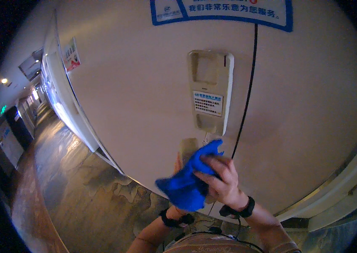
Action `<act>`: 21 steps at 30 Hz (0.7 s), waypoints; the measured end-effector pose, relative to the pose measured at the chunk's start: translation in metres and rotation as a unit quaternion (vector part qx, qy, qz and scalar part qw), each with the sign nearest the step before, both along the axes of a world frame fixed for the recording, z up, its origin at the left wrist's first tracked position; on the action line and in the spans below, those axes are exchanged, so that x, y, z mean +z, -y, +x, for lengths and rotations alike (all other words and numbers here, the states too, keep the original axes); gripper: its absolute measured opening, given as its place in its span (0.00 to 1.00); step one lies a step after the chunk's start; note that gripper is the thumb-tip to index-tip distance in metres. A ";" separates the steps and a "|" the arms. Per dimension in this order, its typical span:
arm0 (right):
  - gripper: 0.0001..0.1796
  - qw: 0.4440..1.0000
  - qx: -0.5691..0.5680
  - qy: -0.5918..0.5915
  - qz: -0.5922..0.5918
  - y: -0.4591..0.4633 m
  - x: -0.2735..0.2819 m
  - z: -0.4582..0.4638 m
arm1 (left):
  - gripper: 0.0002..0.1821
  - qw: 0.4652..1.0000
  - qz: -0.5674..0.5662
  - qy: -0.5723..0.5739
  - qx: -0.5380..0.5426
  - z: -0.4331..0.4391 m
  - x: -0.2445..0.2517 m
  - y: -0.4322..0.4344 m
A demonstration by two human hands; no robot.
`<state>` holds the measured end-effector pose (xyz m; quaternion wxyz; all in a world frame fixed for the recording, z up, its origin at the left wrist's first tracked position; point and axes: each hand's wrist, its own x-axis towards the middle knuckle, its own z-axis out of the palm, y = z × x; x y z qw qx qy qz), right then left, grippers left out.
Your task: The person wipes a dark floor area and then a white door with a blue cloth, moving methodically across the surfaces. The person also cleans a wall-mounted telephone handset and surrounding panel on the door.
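Observation:
A blue cloth is bunched in my right hand, whose fingers press it against a beige telephone handset. Only the handset's upper end shows above the cloth. My left hand is mostly hidden behind the cloth; a bit of its fingers shows along the handset, which it grips. Just above, the beige wall phone base is mounted on the wall with its cradle bare and a printed label on its front. A coiled cord hangs from the base's lower end towards the handset.
A blue-bordered sign with writing is on the wall above the phone. A dark vertical seam runs beside it. To the left, a corridor with a patterned floor recedes past a white door frame.

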<state>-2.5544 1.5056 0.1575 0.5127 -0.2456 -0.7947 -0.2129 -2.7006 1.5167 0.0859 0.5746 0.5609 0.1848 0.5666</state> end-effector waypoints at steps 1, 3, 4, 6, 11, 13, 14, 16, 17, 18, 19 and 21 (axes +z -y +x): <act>0.25 0.999 0.005 -0.006 -0.038 0.000 -0.007 0.001 | 0.35 0.999 -0.017 0.028 -0.002 -0.007 0.001 -0.002; 0.24 0.996 0.031 -0.039 -0.069 0.000 -0.014 0.006 | 0.35 0.996 -0.044 0.076 -0.005 -0.017 0.005 -0.002; 0.25 0.993 0.023 -0.086 -0.074 0.000 -0.014 0.008 | 0.35 0.994 -0.053 0.095 -0.007 -0.021 0.006 -0.001; 0.25 0.980 -0.007 -0.150 -0.128 0.000 -0.009 0.009 | 0.34 0.992 -0.065 0.108 -0.008 -0.021 0.005 0.003; 0.35 0.945 0.058 -0.164 -0.277 0.006 0.006 -0.016 | 0.33 0.997 -0.052 0.058 0.028 -0.005 -0.008 0.014; 0.40 0.955 0.044 -0.142 -0.256 0.008 -0.002 -0.022 | 0.34 0.987 0.067 -0.095 0.113 -0.005 -0.010 0.010; 0.40 0.951 0.043 -0.116 -0.283 0.010 -0.009 -0.022 | 0.33 0.964 0.146 -0.164 0.150 -0.010 -0.010 0.008; 0.38 0.944 0.041 -0.087 -0.316 0.015 -0.025 -0.015 | 0.29 0.954 0.114 -0.212 0.178 -0.016 -0.007 0.002; 0.36 0.946 0.054 -0.059 -0.314 0.016 -0.031 -0.009 | 0.28 0.965 0.095 -0.170 0.174 -0.020 -0.005 0.000; 0.33 0.947 0.069 -0.040 -0.311 0.017 -0.036 -0.003 | 0.27 0.966 0.069 -0.166 0.186 -0.021 -0.003 -0.002; 0.31 0.949 0.090 -0.032 -0.301 0.018 -0.040 0.003 | 0.26 0.981 0.058 -0.083 0.166 -0.023 -0.002 -0.003; 0.26 0.947 0.070 -0.059 -0.307 0.017 -0.041 0.011 | 0.25 0.981 -0.046 0.180 0.048 -0.020 -0.003 -0.002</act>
